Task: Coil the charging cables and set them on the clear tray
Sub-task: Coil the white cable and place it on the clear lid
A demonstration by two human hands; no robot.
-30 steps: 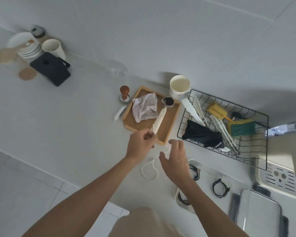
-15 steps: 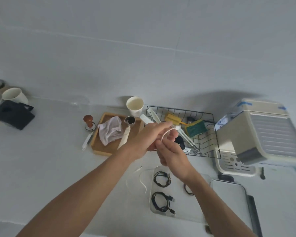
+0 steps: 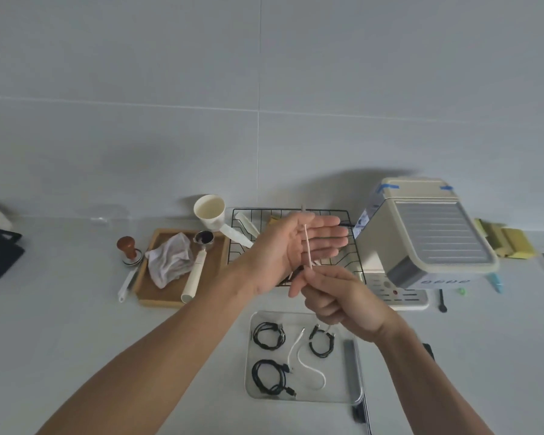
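Note:
A white charging cable runs taut across the palm of my left hand. That hand is raised with fingers stretched flat, and the cable's end pokes up above its edge. My right hand pinches the same cable just below the left palm. The cable's loose tail hangs down and curls onto the clear tray. Three coiled black cables lie on that tray: one at the far left, one at the far right, one at the near left.
Behind my hands stand a black wire rack, a cream coffee machine, a paper cup and a wooden tray with a cloth and portafilter. A tamper stands left of it. A metal tray edge borders the clear tray.
The view has swung right and level. My left hand has opened flat from a pinch. My right hand has drawn the white cable down across the palm, and the tail now rests on the clear tray.

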